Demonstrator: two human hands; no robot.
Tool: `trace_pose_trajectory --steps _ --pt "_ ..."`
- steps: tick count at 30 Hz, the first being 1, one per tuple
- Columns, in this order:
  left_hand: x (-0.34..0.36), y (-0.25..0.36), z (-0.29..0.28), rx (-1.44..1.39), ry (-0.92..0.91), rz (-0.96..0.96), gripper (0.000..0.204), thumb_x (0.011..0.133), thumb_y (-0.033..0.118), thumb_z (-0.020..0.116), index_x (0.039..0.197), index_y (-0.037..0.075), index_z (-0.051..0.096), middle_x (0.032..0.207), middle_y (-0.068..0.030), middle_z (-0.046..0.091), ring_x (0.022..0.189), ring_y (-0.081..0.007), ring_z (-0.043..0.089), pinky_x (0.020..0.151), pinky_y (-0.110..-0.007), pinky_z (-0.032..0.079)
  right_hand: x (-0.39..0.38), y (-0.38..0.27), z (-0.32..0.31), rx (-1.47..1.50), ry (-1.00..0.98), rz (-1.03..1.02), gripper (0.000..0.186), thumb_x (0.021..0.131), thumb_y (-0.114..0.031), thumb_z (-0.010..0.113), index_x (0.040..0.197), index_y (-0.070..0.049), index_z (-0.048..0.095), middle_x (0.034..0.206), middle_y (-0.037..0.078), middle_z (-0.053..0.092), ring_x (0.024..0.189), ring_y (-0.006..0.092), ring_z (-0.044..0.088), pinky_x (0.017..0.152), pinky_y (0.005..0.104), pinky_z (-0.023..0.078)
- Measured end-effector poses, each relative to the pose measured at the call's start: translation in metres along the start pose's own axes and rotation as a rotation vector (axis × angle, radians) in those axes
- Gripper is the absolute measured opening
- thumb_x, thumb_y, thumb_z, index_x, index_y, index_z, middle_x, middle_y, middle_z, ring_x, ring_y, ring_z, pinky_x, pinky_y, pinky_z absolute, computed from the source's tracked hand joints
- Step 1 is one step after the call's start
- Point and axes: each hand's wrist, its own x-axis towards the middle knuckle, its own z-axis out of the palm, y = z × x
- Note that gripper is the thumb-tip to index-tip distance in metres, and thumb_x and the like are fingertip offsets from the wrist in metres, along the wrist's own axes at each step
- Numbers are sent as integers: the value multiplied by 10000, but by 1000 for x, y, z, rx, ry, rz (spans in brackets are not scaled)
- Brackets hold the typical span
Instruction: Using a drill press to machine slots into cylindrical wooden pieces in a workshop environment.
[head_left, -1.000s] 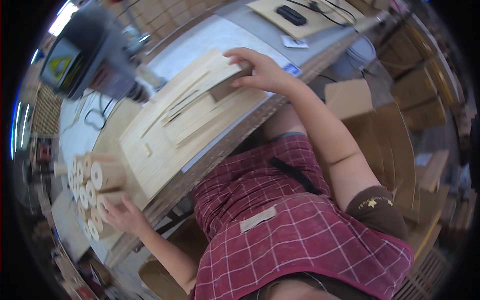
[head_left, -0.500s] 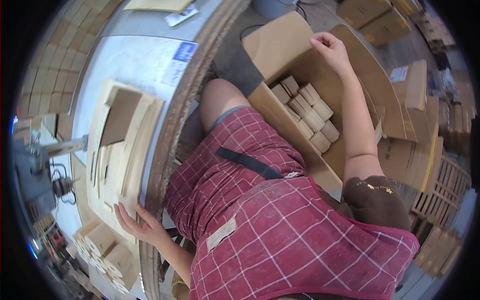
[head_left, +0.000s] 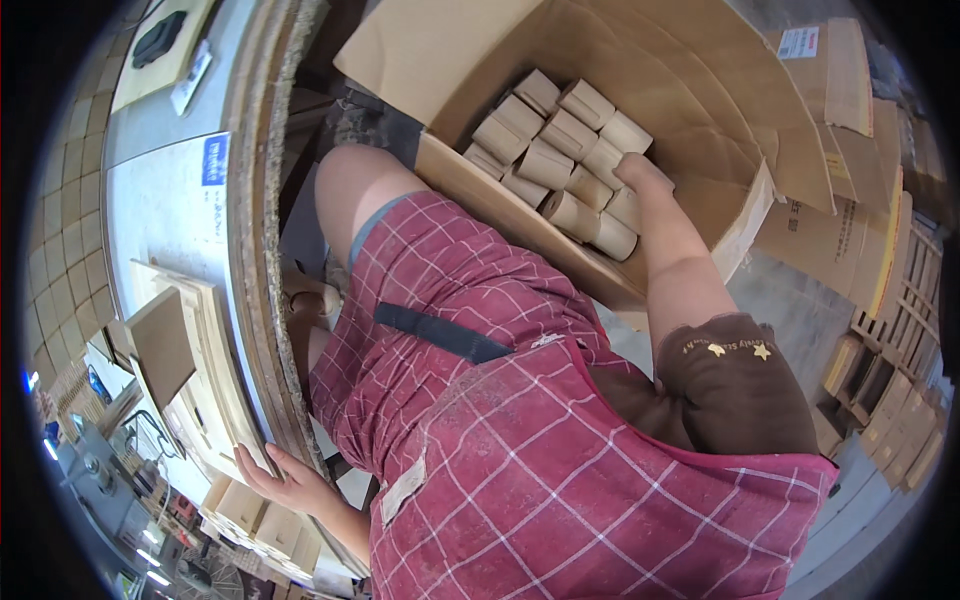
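Observation:
My right hand (head_left: pixel 645 177) reaches down into an open cardboard box (head_left: pixel 530 215) at the right. It is at the far right side of a layer of pale, rounded wooden blocks (head_left: pixel 545 163). Its fingertips are hidden, so whether they grip a block does not show. My left hand (head_left: pixel 288 485) is open, fingers apart, by the near end of a flat wooden jig (head_left: pixel 205 340) on the workbench. A brown upright panel (head_left: pixel 160 345) stands on the jig.
More pale wooden blocks (head_left: pixel 265 525) are stacked beside my left hand. The workbench edge (head_left: pixel 262 200) runs along my left. Further cardboard boxes (head_left: pixel 835 230) and a wooden pallet (head_left: pixel 912 290) stand at the right. A black object (head_left: pixel 160 38) lies on the bench's far end.
My right hand has gone from above the box's far flap down to the blocks inside. The view has shifted, bringing the box nearer. My left hand stays open beside the jig.

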Motion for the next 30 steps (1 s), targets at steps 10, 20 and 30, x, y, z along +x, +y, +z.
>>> trace_pose_trajectory --steps 10,20,30 --pt "6 44 -9 -7 -82 116 359 896 157 526 1220 12 478 1228 -166 473 1162 -305 440 961 -409 343 -61 -94 39 -180 -230 -271 428 793 -287 518 1218 -237 525 1323 164 388 1200 342 402 922 421 416" --pt "4 50 -12 -39 -96 100 374 858 83 552 1213 -6 475 1230 -178 468 1161 -322 438 978 -408 327 -62 -93 79 -183 -209 -304 401 888 -373 392 1186 -139 523 1204 177 488 1133 345 466 912 428 421" --pt "1 36 -10 -43 13 0 458 748 115 637 1184 51 510 1184 -147 507 1082 -309 478 969 -449 299 -46 -71 92 -411 -335 -575 394 822 -210 471 1192 -75 461 1265 192 443 1189 366 391 989 433 324"
